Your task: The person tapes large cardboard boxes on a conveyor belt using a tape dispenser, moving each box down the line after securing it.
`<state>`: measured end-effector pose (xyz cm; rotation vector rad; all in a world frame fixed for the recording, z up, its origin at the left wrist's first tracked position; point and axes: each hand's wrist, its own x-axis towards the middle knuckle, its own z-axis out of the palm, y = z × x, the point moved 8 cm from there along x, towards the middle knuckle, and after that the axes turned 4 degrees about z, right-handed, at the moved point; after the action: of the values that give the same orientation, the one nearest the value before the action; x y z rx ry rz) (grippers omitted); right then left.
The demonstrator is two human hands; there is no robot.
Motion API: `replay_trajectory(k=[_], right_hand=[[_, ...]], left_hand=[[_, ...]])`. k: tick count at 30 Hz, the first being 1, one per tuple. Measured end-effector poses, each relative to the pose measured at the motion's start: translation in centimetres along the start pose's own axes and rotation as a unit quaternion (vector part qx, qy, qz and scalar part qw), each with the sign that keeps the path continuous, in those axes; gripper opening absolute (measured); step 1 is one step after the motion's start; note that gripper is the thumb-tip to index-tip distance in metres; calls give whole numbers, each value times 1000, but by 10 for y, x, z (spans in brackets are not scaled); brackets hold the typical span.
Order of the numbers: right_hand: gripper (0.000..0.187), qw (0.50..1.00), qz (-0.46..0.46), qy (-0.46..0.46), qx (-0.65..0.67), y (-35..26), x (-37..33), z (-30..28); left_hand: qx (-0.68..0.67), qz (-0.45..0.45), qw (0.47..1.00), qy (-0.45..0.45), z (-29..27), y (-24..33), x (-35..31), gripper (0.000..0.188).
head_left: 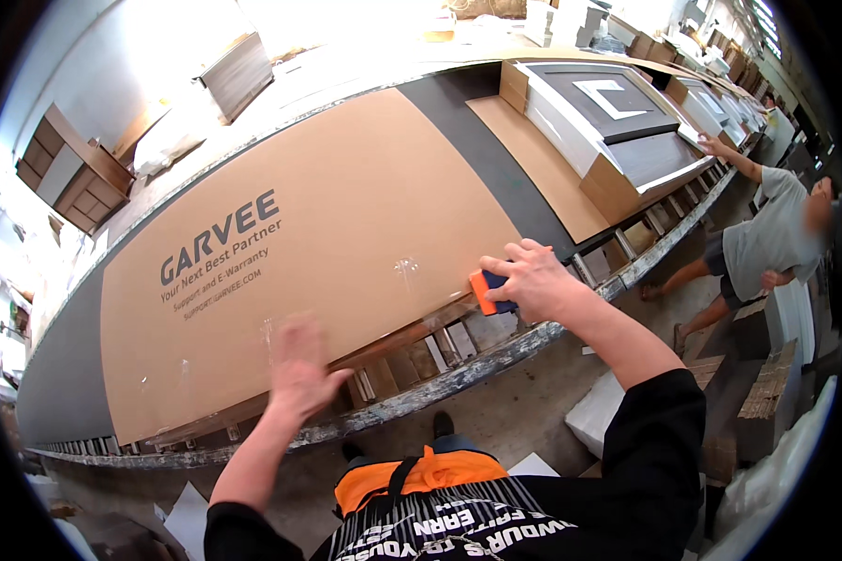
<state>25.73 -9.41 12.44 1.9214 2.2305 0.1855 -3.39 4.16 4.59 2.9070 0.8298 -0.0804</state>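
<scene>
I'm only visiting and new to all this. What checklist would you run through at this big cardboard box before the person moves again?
1. Box lying flat, printed face up: ok.
2. Orange-and-blue tool in the right hand: ok, held beside the box's near edge.
3. Left hand resting on the box: cannot tell; it is motion-blurred over the near side.
4. Near side fully closed: cannot tell; shiny patches like clear tape show on top, but the side is seen too steeply.
5. Co-worker's hand away from this box: ok, it is by the open carton further along.
</scene>
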Motion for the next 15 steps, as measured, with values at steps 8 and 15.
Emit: replay_trajectory(k=[8, 15], right_hand=[[19, 999, 38, 13, 28, -34, 18, -13], [42, 839, -54, -284, -461, -132, 44, 99]], left_hand=[[17, 164, 983, 87, 2, 142, 127, 77], [220, 161, 941, 201, 24, 136, 128, 75]])
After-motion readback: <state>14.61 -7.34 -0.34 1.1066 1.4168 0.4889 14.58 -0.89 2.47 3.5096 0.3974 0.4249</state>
